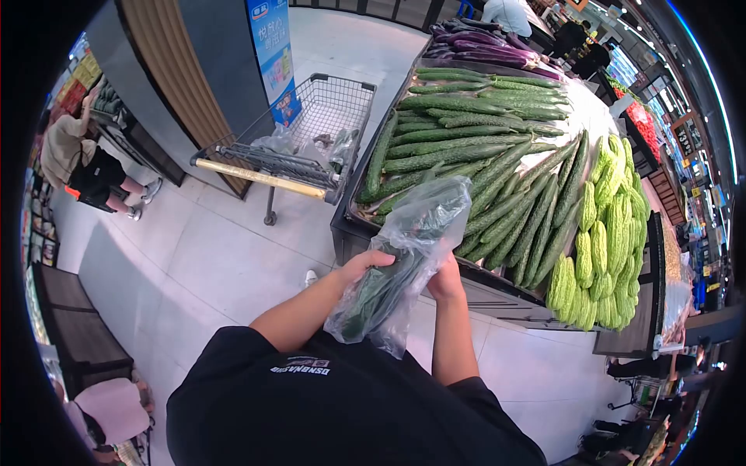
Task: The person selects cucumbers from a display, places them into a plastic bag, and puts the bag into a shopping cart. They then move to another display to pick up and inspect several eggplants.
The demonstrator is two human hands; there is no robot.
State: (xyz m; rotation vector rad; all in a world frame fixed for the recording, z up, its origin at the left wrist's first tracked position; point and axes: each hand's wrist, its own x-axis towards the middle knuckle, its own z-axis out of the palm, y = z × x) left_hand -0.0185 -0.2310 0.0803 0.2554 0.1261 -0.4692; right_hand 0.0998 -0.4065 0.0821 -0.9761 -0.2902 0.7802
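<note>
A clear plastic bag of cucumbers (388, 287) is held tilted in front of my chest, its upper end near the display. On its left side my left hand (367, 265) grips it, thumb on top and the other fingers hidden underneath. My right hand (446, 278) holds the bag's right side, with its fingers partly hidden by the plastic. Just beyond the bag lie many long cucumbers (466, 144), fanned out on the produce stand (497, 289). Pale green bitter melons (614, 233) are piled to their right.
A shopping cart (334, 97) with several bagged items stands left of the stand. Purple eggplants (489, 46) lie at the far end. A blue sign (272, 58) is fixed beside the cart. Another person (78, 159) stands at left, and one in pink (113, 412) is lower left.
</note>
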